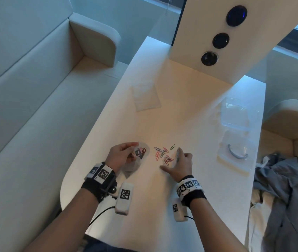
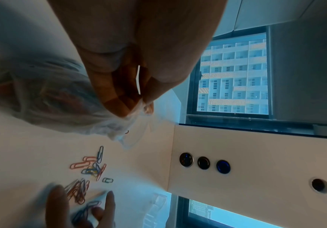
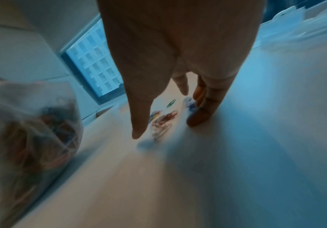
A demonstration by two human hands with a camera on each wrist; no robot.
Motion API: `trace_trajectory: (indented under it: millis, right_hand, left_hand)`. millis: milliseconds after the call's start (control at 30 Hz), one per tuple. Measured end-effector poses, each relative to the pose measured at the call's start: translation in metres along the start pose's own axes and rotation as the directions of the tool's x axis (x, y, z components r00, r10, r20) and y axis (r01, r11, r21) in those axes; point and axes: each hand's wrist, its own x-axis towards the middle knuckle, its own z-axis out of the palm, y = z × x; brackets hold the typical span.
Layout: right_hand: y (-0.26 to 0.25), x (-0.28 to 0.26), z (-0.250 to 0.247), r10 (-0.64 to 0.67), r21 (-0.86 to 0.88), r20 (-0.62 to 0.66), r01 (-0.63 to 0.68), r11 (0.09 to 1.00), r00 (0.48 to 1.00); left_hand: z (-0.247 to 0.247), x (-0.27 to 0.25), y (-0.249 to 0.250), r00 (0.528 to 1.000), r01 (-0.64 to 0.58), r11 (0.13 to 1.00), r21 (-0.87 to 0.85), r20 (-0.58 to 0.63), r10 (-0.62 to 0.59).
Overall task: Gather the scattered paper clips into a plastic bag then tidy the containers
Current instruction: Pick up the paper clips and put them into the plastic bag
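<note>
Your left hand (image 1: 122, 155) pinches the mouth of a thin, crinkled clear plastic bag (image 1: 138, 157), fingers and thumb curled round the gathered film; its lower end rests on the table (image 1: 144, 206). Through the film you can see a bunch of coloured paper clips already inside; the left wrist view shows the bag (image 2: 47, 98) bulging with them, cloudy and wrinkled.

Just right of the bag, the loose paper clips (image 1: 163, 154) lie in a small scatter on the smooth, pale tabletop: thin wire loops in red, pink, blue and one green at the far edge. Your right hand (image 1: 180, 163) sits over the near right side of that scatter with thumb and fingers spread and reaching down to the table, a few clips between them; the right wrist view is blurred, and I cannot tell whether any clip is actually held.

Farther off, a flat, clear rectangular bag (image 1: 146, 96) lies near the table's far left. On the right side stands a clear, boxy plastic container (image 1: 240, 113); what is in it is too faint to tell. Nearer you lies a flat clear lid or tray (image 1: 235, 153) with a curved grey arc showing on it.
</note>
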Motion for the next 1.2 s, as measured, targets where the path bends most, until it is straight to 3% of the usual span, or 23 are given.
trace_trajectory:
  millis: [167,433,567,667,733,800,867,967,1033,1133,1200]
  right_hand:
    - [-0.035,0.016,0.021,-0.182,-0.109,-0.017,0.179,0.978,0.983]
    - [-0.042,0.019,0.021,-0.344,-0.082,-0.104,0.336,0.938,0.933]
    - [-0.035,0.021,0.007,-0.264,-0.067,-0.103,0.258,0.964,0.959]
    - [-0.025,0.022,-0.007,0.022,0.182,-0.113,-0.001,0.983,0.993]
    - [-0.014,0.022,-0.014,0.219,0.481,-0.015,-0.185,0.857,0.976]
    - [-0.007,0.017,-0.022,0.276,0.760,0.146,-0.286,0.584,0.950]
    - [-0.009,0.010,-0.032,0.209,0.888,0.270,-0.327,0.322,0.940]
    - [-0.022,-0.006,-0.045,0.054,0.915,0.350,-0.353,0.194,0.935]
    - [-0.031,-0.016,-0.046,-0.027,0.901,0.392,-0.378,0.212,0.920]
    - [-0.050,-0.029,-0.042,-0.102,0.840,0.418,-0.342,0.422,0.903]
    - [-0.059,-0.034,-0.036,-0.102,0.790,0.380,-0.265,0.553,0.919]
  left_hand:
    - [-0.010,0.002,0.001,1.000,0.008,1.000,-0.016,-0.022,-0.009]
    - [-0.011,0.006,-0.002,0.999,0.032,0.999,-0.017,-0.032,-0.032]
    - [-0.004,0.005,-0.005,0.998,0.044,0.999,-0.025,-0.035,-0.045]
    - [0.003,0.006,-0.007,0.998,0.057,0.998,-0.014,-0.023,-0.057]
    - [0.007,0.008,-0.009,0.997,0.070,0.998,0.008,-0.015,-0.070]
    - [0.012,0.010,-0.012,0.996,0.086,0.996,-0.003,-0.010,-0.086]
    - [0.017,0.012,-0.014,0.995,0.097,0.995,-0.003,-0.006,-0.098]
    - [0.026,0.012,-0.017,0.993,0.117,0.993,0.003,0.000,-0.117]
    - [0.034,0.010,-0.017,0.992,0.125,0.992,0.008,0.007,-0.125]
    - [0.044,0.006,-0.019,0.993,0.109,0.994,0.024,0.038,-0.110]
    - [0.048,0.004,-0.020,0.994,0.089,0.994,0.056,0.061,-0.093]
